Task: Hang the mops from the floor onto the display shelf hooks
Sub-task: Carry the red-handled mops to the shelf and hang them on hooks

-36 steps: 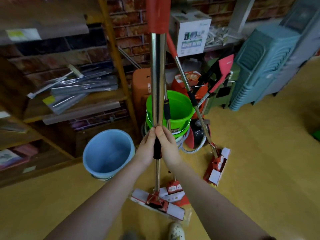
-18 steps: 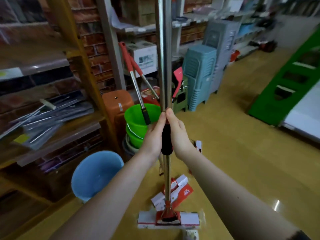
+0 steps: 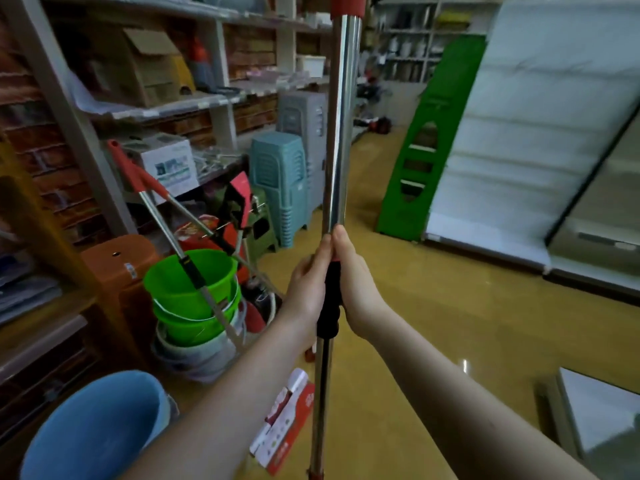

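I hold a mop [image 3: 341, 133] upright in front of me; it has a shiny steel pole, a red top grip and a black collar. My left hand [image 3: 306, 289] and my right hand [image 3: 356, 289] grip the pole on either side of the black collar. The mop's head is out of view below. Two more red-handled mops [image 3: 162, 216] lean over the green bucket [image 3: 188, 285] at the left. A red-and-white packaged mop head [image 3: 285, 420] lies on the yellow floor by the pole.
A blue bucket [image 3: 93, 431] stands low left, an orange stool [image 3: 121, 268] behind it. Stacked teal stools [image 3: 278, 178] stand by the loaded shelving [image 3: 166, 105]. A green ladder-like frame [image 3: 419, 157] and white shelf panels [image 3: 526, 140] lean at the right.
My view has swung up and to the right along the aisle. The mop has risen, so its head has left the frame. Both hands keep their grip on the pole.
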